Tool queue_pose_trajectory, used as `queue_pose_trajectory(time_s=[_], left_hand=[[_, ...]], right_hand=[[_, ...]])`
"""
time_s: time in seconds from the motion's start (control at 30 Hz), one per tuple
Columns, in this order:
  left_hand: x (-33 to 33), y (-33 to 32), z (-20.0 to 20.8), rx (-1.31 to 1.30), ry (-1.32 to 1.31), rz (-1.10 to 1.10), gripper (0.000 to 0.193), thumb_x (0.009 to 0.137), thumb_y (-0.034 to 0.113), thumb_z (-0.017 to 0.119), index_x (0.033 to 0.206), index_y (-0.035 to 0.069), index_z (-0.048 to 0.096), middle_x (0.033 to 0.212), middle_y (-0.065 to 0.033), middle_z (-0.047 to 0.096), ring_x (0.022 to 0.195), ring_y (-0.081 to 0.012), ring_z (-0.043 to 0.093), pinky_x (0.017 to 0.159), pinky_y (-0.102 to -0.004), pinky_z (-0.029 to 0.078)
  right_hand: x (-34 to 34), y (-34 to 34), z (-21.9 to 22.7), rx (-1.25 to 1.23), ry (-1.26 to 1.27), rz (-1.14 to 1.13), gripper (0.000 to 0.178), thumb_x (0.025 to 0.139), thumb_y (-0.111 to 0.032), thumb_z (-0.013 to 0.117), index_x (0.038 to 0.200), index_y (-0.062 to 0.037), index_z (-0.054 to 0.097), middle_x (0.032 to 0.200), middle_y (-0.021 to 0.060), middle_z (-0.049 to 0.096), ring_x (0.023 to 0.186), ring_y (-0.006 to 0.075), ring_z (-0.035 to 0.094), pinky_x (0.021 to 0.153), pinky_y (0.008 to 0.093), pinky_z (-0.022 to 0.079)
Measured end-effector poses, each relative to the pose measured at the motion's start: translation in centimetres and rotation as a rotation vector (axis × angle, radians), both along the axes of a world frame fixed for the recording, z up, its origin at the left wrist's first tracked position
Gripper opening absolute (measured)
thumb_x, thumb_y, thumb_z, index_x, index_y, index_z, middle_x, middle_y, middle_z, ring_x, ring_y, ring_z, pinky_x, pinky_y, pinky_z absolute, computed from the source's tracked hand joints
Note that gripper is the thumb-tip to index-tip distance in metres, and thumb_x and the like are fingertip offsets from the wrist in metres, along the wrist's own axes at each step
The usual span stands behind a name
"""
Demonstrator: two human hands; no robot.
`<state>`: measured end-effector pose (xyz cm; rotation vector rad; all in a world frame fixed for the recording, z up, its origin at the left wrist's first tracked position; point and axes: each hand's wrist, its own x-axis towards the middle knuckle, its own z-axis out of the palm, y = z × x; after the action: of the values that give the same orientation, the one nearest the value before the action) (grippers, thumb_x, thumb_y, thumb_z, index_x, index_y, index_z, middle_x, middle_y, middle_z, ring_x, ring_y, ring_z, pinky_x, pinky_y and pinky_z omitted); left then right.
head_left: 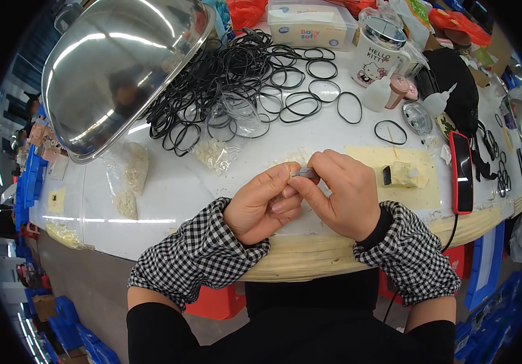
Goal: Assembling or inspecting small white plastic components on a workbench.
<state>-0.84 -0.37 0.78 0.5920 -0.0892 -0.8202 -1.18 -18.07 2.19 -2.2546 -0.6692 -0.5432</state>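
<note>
My hands meet over the table's near edge. Between the fingertips of my right hand (347,193) is a small grey piece (307,174), partly covered by the thumb and forefinger. Against its left end, my left hand (264,203) pinches with thumb and forefinger; whatever tiny thing sits there is too small to name. Just beyond the fingers lie small whitish bits (297,156) on the white tabletop. A clear plastic bag of pale small pieces (217,155) rests to the left of them. Right of my right hand, a yellowish block (403,175) with a dark end stands on yellow tape.
A pile of black rubber rings (230,73) spreads behind, next to a large shiny metal bowl (121,79) tipped on its side. A second bag of pale pieces (132,176) lies left. At right are a white mug (377,51) and a phone in a red case (461,173).
</note>
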Motion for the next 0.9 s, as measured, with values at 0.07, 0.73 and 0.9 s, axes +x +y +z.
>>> queue_pose_trajectory(time_s=[0.07, 0.73, 0.9], left_hand=[[0.02, 0.00, -0.02, -0.013, -0.003, -0.006, 0.022, 0.101, 0.027, 0.037, 0.097, 0.008, 0.046, 0.079, 0.0032, 0.042, 0.061, -0.0030, 0.034, 0.058, -0.0171, 0.032], [0.03, -0.12, -0.49, 0.033, -0.119, 0.063, 0.022, 0.098, 0.030, 0.044, 0.095, 0.009, 0.049, 0.088, -0.0025, 0.053, 0.058, -0.0024, 0.031, 0.058, -0.0151, 0.031], [0.03, -0.06, -0.51, 0.037, -0.136, 0.074, 0.022, 0.099, 0.030, 0.043, 0.100, 0.009, 0.049, 0.081, 0.0009, 0.048, 0.058, -0.0028, 0.031, 0.061, -0.0161, 0.032]], right_hand=[[-0.05, -0.01, -0.04, 0.000, 0.015, 0.008, 0.027, 0.081, -0.030, 0.067, 0.075, -0.0070, 0.053, 0.061, 0.0039, 0.052, 0.054, 0.0215, 0.054, 0.047, 0.0320, 0.040], [-0.57, 0.32, 0.51, 0.097, 0.214, 0.047, 0.031, 0.088, -0.031, 0.060, 0.075, -0.0040, 0.051, 0.064, 0.0079, 0.054, 0.056, 0.0251, 0.055, 0.049, 0.0339, 0.041], [-0.65, 0.29, 0.58, 0.090, 0.228, 0.049, 0.032, 0.089, -0.031, 0.059, 0.073, -0.0040, 0.050, 0.063, 0.0081, 0.054, 0.056, 0.0253, 0.055, 0.049, 0.0342, 0.041]])
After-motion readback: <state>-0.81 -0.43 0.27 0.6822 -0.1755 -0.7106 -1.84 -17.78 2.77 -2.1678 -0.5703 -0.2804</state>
